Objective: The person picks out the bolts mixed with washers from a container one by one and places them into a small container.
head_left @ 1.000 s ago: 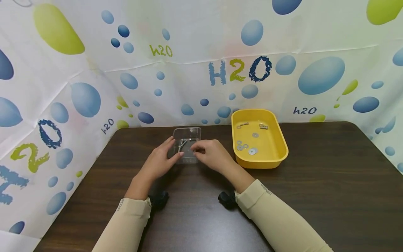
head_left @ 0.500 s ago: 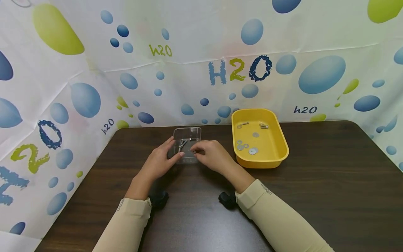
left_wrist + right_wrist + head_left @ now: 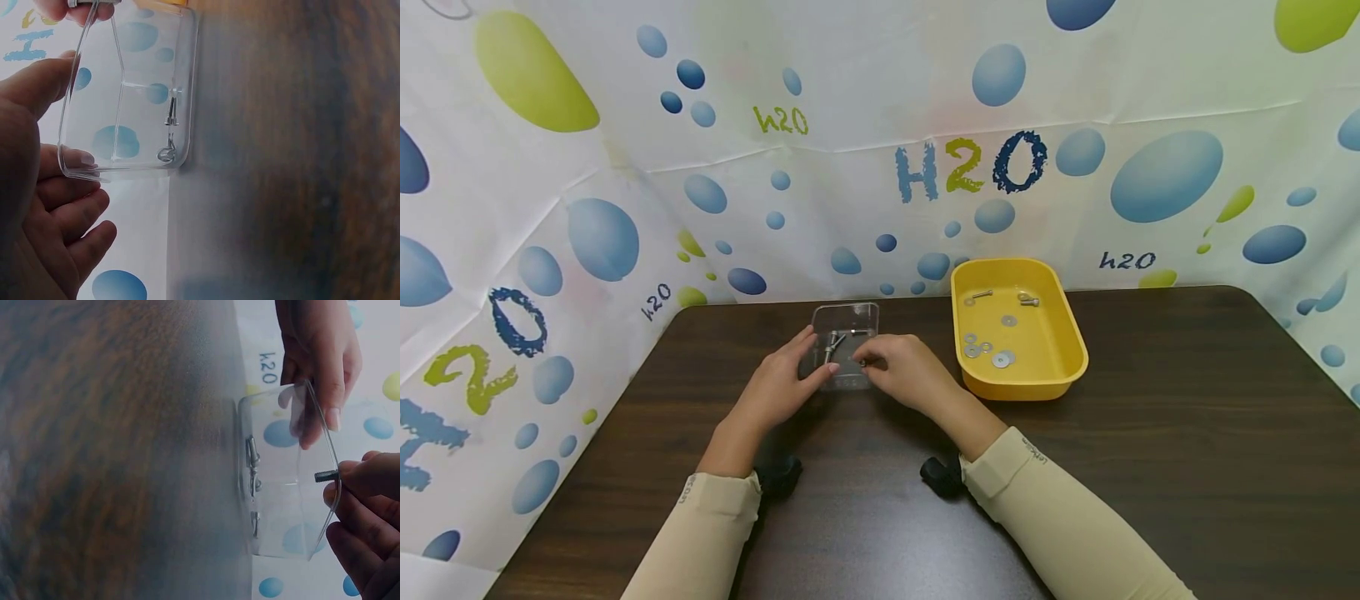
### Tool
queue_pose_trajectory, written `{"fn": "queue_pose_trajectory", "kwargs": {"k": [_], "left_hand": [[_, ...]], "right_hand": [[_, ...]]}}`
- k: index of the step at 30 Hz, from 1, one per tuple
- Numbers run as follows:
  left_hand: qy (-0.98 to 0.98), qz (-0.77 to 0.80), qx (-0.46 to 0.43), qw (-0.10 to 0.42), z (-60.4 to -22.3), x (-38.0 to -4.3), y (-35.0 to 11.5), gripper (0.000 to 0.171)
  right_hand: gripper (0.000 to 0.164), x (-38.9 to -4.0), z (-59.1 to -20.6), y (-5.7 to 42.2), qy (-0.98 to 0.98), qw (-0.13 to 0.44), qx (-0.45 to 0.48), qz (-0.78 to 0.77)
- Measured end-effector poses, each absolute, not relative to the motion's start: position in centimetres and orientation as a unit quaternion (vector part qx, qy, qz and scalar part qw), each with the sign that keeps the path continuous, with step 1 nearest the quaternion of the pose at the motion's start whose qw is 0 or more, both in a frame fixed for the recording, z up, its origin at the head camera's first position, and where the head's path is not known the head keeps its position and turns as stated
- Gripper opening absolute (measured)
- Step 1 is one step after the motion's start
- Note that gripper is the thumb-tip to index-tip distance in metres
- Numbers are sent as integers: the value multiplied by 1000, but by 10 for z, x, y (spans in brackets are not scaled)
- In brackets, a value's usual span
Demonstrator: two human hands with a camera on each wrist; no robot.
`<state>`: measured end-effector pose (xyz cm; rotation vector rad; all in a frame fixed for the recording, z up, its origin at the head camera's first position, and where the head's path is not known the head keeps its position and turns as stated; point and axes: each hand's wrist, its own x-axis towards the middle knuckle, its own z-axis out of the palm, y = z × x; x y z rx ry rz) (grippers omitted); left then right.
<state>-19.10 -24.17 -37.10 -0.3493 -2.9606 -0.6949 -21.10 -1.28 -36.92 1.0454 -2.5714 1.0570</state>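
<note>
A small clear plastic box (image 3: 850,382) stands on the dark table, with several metal bolts (image 3: 252,453) lying on its floor. My left hand (image 3: 775,385) holds the box at its left side, the thumb at the near rim and the fingers along the outer wall (image 3: 78,161). Over the box's right rim, my right hand (image 3: 906,367) pinches a threaded bolt (image 3: 325,476) between thumb and fingertips. The bolt's threaded end points in over the box, and its other end is hidden by the fingers.
Right of the box stands a yellow tray (image 3: 1022,390). Several flat washers (image 3: 1001,360) and a few bolts (image 3: 1030,302) lie scattered in it. Behind the table (image 3: 1187,417) hangs a white cloth (image 3: 865,92) with blue and green drops.
</note>
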Motion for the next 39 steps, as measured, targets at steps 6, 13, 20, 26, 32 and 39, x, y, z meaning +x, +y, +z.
{"fn": "queue_pose_trajectory", "kwargs": {"k": [6,13,20,26,32,39], "left_hand": [[-966,-230,-114,43,-371,-189,-242,78],[-966,-230,-110,42,-371,-188,-243,78],[-967,-228,-107,42,-371,-186,-245,79],[-964,-240,-110,37,-372,-186,-245,79],[-962,-243,-120,35,-367,-188,-241,81],[-953,-247,-172,44,-347,-186,-206,78]], "right_hand": [[19,-210,-369,-14,-864,77,346,358],[19,-208,-368,-15,-864,78,349,355],[18,-208,-368,-17,-862,78,352,355],[19,-207,-366,-17,-867,68,347,350],[20,-207,-355,-7,-868,67,321,372],[24,-214,-331,29,-880,102,273,374]]}}
